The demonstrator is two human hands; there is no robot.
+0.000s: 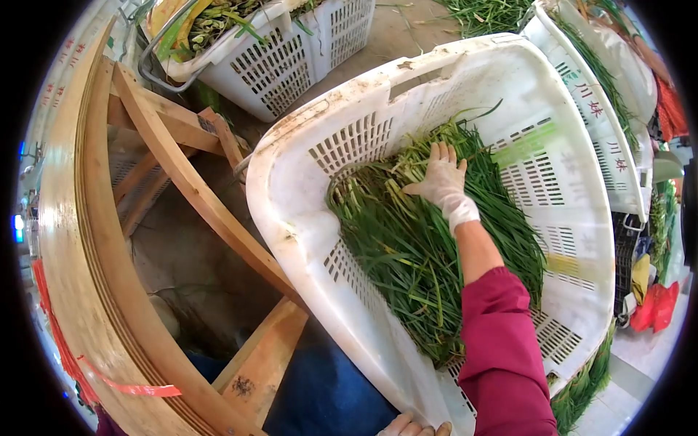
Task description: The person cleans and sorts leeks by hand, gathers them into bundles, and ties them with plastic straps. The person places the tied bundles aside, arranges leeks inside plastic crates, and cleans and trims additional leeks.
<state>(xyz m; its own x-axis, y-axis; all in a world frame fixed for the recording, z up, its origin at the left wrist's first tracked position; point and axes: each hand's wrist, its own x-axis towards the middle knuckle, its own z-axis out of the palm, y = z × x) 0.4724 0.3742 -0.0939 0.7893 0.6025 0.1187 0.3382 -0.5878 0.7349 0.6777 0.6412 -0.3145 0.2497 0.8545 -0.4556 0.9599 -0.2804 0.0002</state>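
Note:
A large white plastic basket [436,81] with slotted walls tilts toward me, holding a thick layer of long green chives [407,261]. Inside it, my right hand [442,182] in a thin translucent glove lies on the pale stem ends of the chives, fingers spread, palm down. The maroon sleeve reaches in over the near right side. At the bottom edge of the view, only the fingers of my left hand [416,427] show, bent over the basket's near rim; the rest of that hand is out of frame.
A wooden table frame [189,182] with a curved-looking edge stands at left, red tape [131,388] hanging from it. Another white basket [273,69] with plant scraps is behind. More white baskets [592,109] with greens and red bags [654,307] are at right.

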